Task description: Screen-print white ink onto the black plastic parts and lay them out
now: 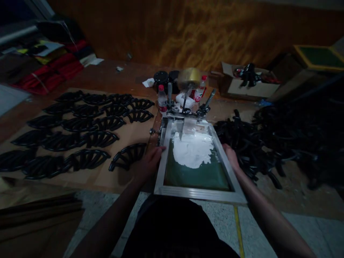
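Observation:
An aluminium screen-printing frame (pixel 201 194) with green mesh lies in front of me, tilted slightly and held at its far end by hinge clamps (pixel 200 111). White ink (pixel 192 152) covers the upper half of the mesh. A squeegee (pixel 189 127) rests in the ink near the far rail. My left hand (pixel 150 161) grips the left rail, its lower part dim and its fingers partly hidden. On the opposite rail, my right hand (pixel 230 156) is closed with the fingers mostly out of sight. A fan of black curved handles (pixel 128 156) lies just left of my left hand.
Several rows of black curved handles (pixel 77 123) cover cardboard on the left. A loose heap of similar black pieces (pixel 249 143) lies right. Behind the frame stand bottles (pixel 161 97), black jars (pixel 160 77) and a blurred yellowish lamp (pixel 189 76). A carton (pixel 251 88) sits back right.

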Motion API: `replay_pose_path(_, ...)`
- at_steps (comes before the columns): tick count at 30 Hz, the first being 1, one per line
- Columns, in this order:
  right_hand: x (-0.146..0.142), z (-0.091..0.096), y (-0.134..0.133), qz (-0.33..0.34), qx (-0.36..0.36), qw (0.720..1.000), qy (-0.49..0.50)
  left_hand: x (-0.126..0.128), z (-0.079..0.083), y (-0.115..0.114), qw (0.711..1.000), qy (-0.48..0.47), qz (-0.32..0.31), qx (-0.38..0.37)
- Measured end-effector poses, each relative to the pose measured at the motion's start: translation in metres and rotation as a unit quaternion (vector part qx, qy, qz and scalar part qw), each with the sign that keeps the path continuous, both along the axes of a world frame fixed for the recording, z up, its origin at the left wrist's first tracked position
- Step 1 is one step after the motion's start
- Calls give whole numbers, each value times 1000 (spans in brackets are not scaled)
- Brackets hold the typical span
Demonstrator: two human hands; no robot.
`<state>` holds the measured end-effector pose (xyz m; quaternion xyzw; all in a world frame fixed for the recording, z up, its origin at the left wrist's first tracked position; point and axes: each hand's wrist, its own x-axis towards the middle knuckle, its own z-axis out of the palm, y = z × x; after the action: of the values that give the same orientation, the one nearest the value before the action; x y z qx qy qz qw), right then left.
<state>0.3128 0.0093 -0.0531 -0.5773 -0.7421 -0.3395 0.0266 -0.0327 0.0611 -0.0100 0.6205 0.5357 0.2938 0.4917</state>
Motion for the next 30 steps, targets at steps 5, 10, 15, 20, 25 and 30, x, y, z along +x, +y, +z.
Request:
replay_pose_path(5,-20,31,50,-72,-69,944,314,4,-66,-10,998,58,2,-26)
replay_pose_path(10,-97,45,74,-51,-289,914,282,3,-101,-3,998,60,-15,1)
replay_pose_path(15,-107,35,27,64,-407,887,209,0,-111,-4,999,10,-25,-43)
replay_pose_path(20,-94,34,14,181,-433,850,239,1,-113,-5,997,-19,-4,-81)
replay_pose_path(25,-104,12,4,145,-315,906,245,2,-106,-7,994,-39,6,-106)
replay_pose_path(30,-100,6,-10,203,-338,882,257,5,-95,-9,993,-45,17,-110)
